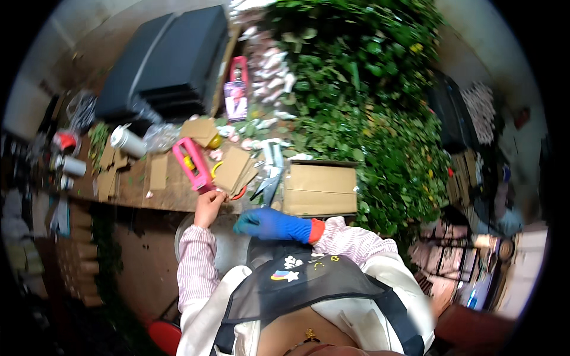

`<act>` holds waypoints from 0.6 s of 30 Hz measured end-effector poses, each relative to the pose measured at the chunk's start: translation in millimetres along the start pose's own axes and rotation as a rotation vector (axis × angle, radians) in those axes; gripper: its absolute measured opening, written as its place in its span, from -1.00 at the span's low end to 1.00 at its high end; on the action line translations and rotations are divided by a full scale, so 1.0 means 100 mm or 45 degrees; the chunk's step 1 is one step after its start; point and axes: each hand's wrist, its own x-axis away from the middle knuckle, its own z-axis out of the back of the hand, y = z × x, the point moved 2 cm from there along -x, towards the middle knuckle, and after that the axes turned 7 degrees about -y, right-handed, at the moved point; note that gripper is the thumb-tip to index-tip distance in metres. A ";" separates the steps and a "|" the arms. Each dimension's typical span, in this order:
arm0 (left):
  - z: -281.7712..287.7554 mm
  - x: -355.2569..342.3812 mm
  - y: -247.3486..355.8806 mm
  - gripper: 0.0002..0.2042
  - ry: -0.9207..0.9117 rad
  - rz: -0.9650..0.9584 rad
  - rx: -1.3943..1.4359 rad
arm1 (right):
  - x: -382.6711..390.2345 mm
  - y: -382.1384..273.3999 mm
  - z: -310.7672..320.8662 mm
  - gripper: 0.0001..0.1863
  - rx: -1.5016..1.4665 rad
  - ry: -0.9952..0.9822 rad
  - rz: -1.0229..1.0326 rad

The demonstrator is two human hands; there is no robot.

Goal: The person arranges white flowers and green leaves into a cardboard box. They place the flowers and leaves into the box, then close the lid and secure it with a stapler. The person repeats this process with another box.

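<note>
My left hand [209,209], bare, is at the front edge of the wooden table. Its thumb and fingertips are pressed together beside a small stack of cardboard pieces [233,169]; what they pinch, if anything, is too small to make out. An orange-red curved handle [240,193] shows under the cardboard. To the right, my right hand [274,224] wears a blue knitted glove with a green-coated front. It hovers before my dark apron, its fingers smeared by motion. Just beyond it lie a grey-blue folded thing [273,171] and a shallow cardboard box [320,188].
A pink frame-like holder [191,165] lies left of the cardboard stack. Large black stacked boxes [172,56] stand behind, near a white cylindrical container [127,141]. Cut leafy green stems [368,118] are heaped at the right, with pale wrapped bundles [270,71] alongside.
</note>
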 end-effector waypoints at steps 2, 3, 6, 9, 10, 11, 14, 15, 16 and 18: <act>-0.29 0.13 0.80 -0.86 -0.029 -0.165 -0.015 | 0.56 -0.34 0.27 -0.69 -0.187 -0.068 -0.124; -0.50 0.18 1.28 -0.87 -0.018 -0.505 -0.084 | 0.88 -0.52 0.38 -0.68 -0.284 -0.111 -0.184; -1.18 0.14 2.03 -0.89 -0.008 -0.914 -0.471 | 1.77 -0.65 0.61 -0.64 -0.572 0.138 -0.096; -2.07 -0.04 2.57 -0.89 -0.037 -1.207 -0.681 | 2.57 -0.32 0.66 -0.62 -0.890 0.558 -0.022; -2.37 -0.14 2.62 -0.91 -0.044 -1.220 -0.733 | 2.72 -0.37 0.69 -0.61 -0.941 0.760 0.019; -2.67 -0.24 2.71 -0.91 -0.052 -1.261 -0.837 | 2.86 -0.15 0.68 -0.63 -1.088 0.925 0.127; -3.44 -0.57 2.61 -0.76 -0.060 -1.220 -1.104 | 3.07 0.42 0.73 -0.69 -1.289 1.216 0.065; -3.60 -0.64 2.50 -0.65 -0.030 -1.203 -1.164 | 3.12 0.51 0.67 -0.69 -1.284 1.241 0.015; -3.72 -0.66 2.47 -0.58 -0.042 -1.097 -1.316 | 3.18 0.59 0.58 -0.69 -1.281 1.278 -0.033; -3.82 -0.73 2.38 -0.47 -0.034 -0.988 -1.473 | 3.24 0.73 0.35 -0.66 -1.311 1.265 -0.189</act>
